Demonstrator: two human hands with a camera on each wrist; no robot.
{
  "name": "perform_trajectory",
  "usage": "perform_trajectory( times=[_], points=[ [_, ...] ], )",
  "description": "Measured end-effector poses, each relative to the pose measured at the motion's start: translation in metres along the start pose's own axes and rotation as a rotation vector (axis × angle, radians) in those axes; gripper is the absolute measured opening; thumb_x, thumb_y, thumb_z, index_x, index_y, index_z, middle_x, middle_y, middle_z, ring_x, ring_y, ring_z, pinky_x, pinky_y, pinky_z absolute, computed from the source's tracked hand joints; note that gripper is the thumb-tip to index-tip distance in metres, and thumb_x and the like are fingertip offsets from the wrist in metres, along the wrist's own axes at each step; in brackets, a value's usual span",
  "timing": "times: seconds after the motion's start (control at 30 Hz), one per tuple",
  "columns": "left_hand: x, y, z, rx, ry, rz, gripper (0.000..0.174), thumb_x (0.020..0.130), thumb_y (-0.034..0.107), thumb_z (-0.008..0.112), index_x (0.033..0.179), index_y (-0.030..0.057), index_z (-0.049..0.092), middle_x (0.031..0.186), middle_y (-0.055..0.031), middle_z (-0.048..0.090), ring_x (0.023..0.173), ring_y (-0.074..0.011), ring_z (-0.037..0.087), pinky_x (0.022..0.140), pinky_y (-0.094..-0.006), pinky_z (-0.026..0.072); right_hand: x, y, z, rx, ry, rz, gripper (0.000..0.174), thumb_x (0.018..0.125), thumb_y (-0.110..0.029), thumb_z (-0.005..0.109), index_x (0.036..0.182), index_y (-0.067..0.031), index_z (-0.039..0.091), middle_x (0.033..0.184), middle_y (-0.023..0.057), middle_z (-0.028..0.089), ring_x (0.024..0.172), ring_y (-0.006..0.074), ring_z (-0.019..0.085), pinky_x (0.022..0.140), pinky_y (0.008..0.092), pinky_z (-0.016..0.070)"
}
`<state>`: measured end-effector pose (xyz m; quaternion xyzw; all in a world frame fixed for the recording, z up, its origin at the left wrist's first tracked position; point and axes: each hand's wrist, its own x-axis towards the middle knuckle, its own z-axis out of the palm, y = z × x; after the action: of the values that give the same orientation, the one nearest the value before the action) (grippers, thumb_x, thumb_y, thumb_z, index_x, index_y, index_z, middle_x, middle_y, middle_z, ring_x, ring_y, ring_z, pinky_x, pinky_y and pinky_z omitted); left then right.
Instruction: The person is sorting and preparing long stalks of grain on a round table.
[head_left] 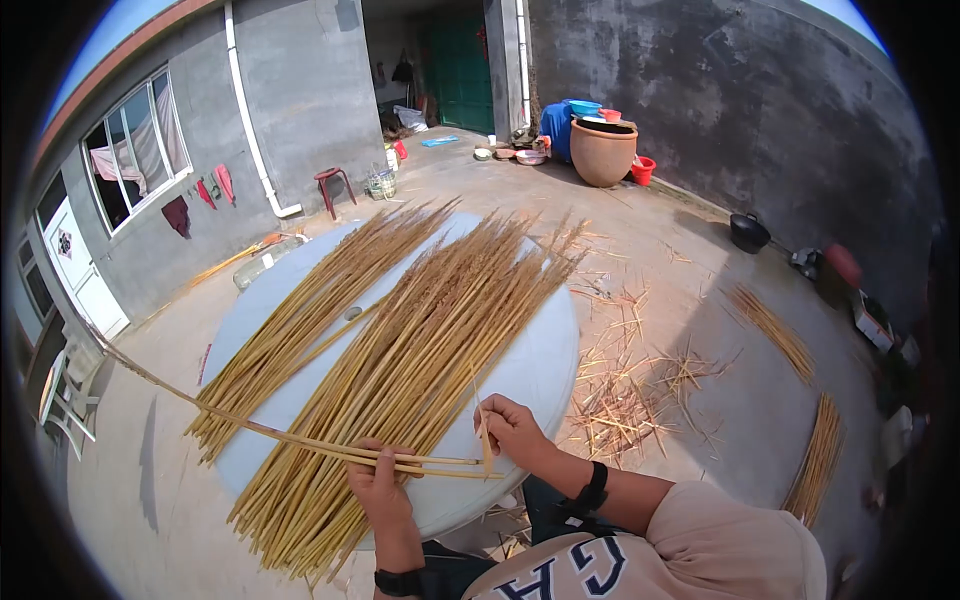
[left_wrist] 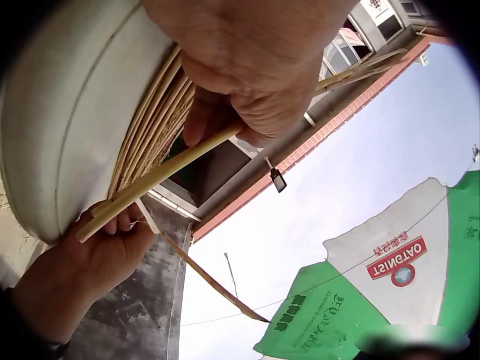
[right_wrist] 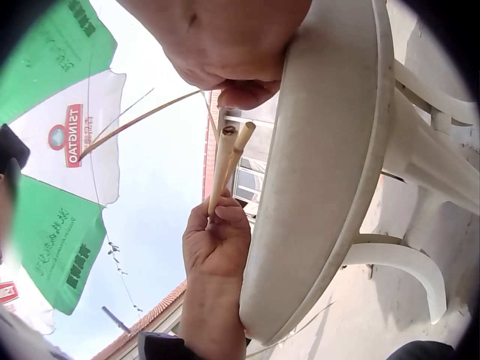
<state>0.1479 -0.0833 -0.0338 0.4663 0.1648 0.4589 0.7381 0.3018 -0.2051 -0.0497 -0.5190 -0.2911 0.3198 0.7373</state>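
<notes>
Two long stalks (head_left: 300, 438) are gripped near their cut ends by my left hand (head_left: 385, 490), above the table's near edge. My right hand (head_left: 515, 432) pinches a thin peeled strip (head_left: 486, 440) beside those ends. In the left wrist view the stalk (left_wrist: 161, 174) runs from under the left hand (left_wrist: 247, 60) to the right hand (left_wrist: 97, 259), and a dry leaf strip (left_wrist: 214, 279) hangs off it. The right wrist view shows two round stalk ends (right_wrist: 234, 139) rising from the left hand (right_wrist: 217, 244), below the right hand (right_wrist: 225, 45).
Two bundles of tasselled stalks (head_left: 400, 350) (head_left: 300, 310) lie on the round pale table (head_left: 545, 350). Peeled scraps (head_left: 625, 400) litter the ground to the right, with more stalk bundles (head_left: 815, 460) beyond. A clay pot (head_left: 602, 152) and a stool (head_left: 335, 185) stand farther back.
</notes>
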Motion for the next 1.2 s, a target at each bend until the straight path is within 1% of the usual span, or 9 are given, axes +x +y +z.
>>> perform_trajectory(
  times=[0.2,0.23,0.4,0.47,0.57,0.67,0.93,1.0,1.2],
  points=[
    [0.002,0.000,0.001,-0.054,-0.025,0.052,0.014,0.085,0.001,0.047,0.098,0.0032,0.042,0.077,-0.0160,0.059,0.063,-0.0199,0.058,0.053,-0.0297,0.0504,0.032,-0.031,-0.075,0.769,0.564,-0.179,0.013,0.090,-0.013,0.046,0.086,-0.0014,0.051,0.069,0.0052,0.051,0.055,0.0098,0.047,0.047,0.0219,0.0419],
    [0.002,0.000,0.003,-0.059,-0.055,0.029,0.016,0.085,0.001,0.047,0.100,0.0036,0.041,0.077,-0.0176,0.059,0.061,-0.0206,0.058,0.053,-0.0297,0.0504,0.038,-0.027,-0.099,0.928,0.548,-0.214,0.019,0.091,-0.017,0.045,0.089,-0.0002,0.051,0.070,0.0055,0.053,0.056,0.0103,0.047,0.050,0.0222,0.0443],
    [0.001,-0.002,0.001,-0.029,-0.172,-0.034,0.020,0.085,0.002,0.046,0.104,0.0035,0.041,0.079,-0.0190,0.060,0.064,-0.0216,0.059,0.056,-0.0314,0.0513,0.023,-0.025,-0.092,0.911,0.460,-0.082,0.026,0.094,-0.022,0.042,0.094,0.0008,0.054,0.074,0.0058,0.056,0.059,0.0110,0.049,0.051,0.0229,0.0444],
    [0.002,-0.001,0.004,-0.024,-0.186,-0.043,0.020,0.084,0.002,0.046,0.104,0.0031,0.041,0.080,-0.0187,0.060,0.065,-0.0214,0.059,0.057,-0.0315,0.0513,0.007,-0.028,-0.062,0.451,0.161,0.111,0.025,0.092,-0.022,0.046,0.094,0.0000,0.056,0.077,0.0058,0.057,0.063,0.0113,0.052,0.053,0.0222,0.0446],
    [0.004,-0.004,0.000,-0.012,-0.192,-0.085,0.020,0.084,0.003,0.047,0.103,0.0024,0.041,0.080,-0.0183,0.060,0.068,-0.0209,0.059,0.058,-0.0310,0.0511,-0.014,-0.028,-0.012,-0.144,-0.246,0.144,0.027,0.087,-0.023,0.056,0.100,0.0008,0.059,0.082,0.0072,0.062,0.072,0.0104,0.057,0.061,0.0222,0.0456],
    [0.002,0.000,-0.001,0.029,-0.211,-0.100,0.021,0.085,0.003,0.048,0.104,0.0012,0.040,0.082,-0.0180,0.060,0.068,-0.0196,0.059,0.058,-0.0296,0.0495,-0.027,-0.022,0.015,-0.366,-0.355,0.159,0.027,0.086,-0.023,0.058,0.099,0.0003,0.060,0.076,0.0059,0.062,0.067,0.0085,0.055,0.060,0.0222,0.0444],
    [0.003,0.001,0.001,0.059,-0.173,-0.113,0.019,0.084,0.004,0.050,0.101,0.0014,0.042,0.078,-0.0170,0.061,0.067,-0.0191,0.060,0.053,-0.0277,0.0483,-0.031,-0.015,0.021,-0.484,-0.254,0.170,0.020,0.083,-0.018,0.061,0.091,-0.0001,0.063,0.066,0.0034,0.060,0.061,0.0067,0.053,0.056,0.0223,0.0428],
    [0.003,0.001,0.000,0.047,-0.128,-0.104,0.018,0.084,0.006,0.052,0.100,0.0021,0.043,0.077,-0.0167,0.061,0.063,-0.0191,0.060,0.049,-0.0264,0.0474,-0.032,-0.014,0.020,-0.528,-0.236,0.067,0.017,0.084,-0.016,0.061,0.091,-0.0012,0.064,0.067,-0.0003,0.058,0.060,0.0033,0.050,0.054,0.0188,0.0406],
    [0.004,0.000,0.000,0.028,-0.108,-0.111,0.016,0.084,0.006,0.054,0.097,0.0025,0.044,0.074,-0.0168,0.062,0.058,-0.0190,0.060,0.046,-0.0263,0.0472,-0.032,-0.009,0.019,-0.530,-0.240,0.037,0.019,0.082,-0.017,0.062,0.090,0.0000,0.061,0.066,0.0041,0.059,0.060,0.0074,0.052,0.055,0.0233,0.0427]
  ],
)
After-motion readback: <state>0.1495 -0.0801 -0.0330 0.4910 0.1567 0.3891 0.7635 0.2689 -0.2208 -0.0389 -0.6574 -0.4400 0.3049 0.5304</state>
